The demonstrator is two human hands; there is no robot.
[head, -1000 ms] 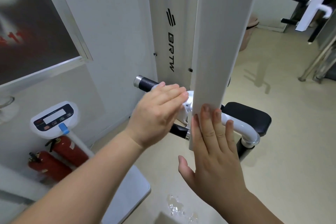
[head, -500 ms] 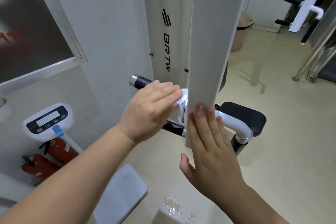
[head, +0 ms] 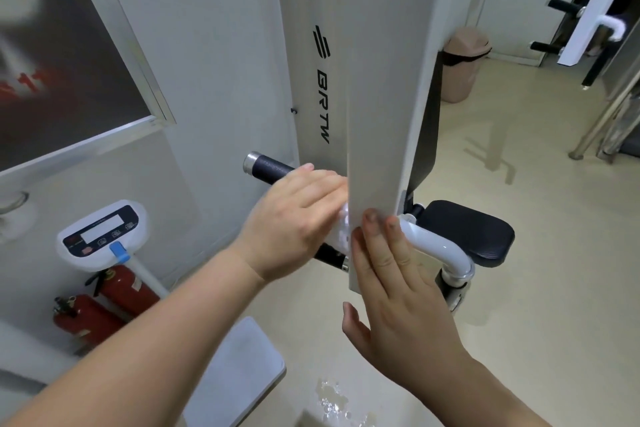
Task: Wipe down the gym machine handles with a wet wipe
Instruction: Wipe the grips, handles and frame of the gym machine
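Note:
A black gym machine handle (head: 268, 168) with a silver end cap sticks out to the left of a white upright bar (head: 384, 107). My left hand (head: 294, 222) lies over the handle's inner part and presses a white wet wipe (head: 341, 230) against it; only a strip of the wipe shows beside the bar. My right hand (head: 394, 291) rests flat with fingers spread on the lower end of the white bar. A second black grip (head: 329, 255) peeks out below my left hand.
A white curved tube (head: 438, 248) and a black seat pad (head: 467, 232) lie behind the bar. A white scale with a display (head: 100, 230) and two red fire extinguishers (head: 104, 305) stand at the left wall. A pink bin (head: 460, 66) stands far back.
My left hand has slid slightly to the right along the handle with the wipe. The camera shifted a little; my right hand stays on the bar.

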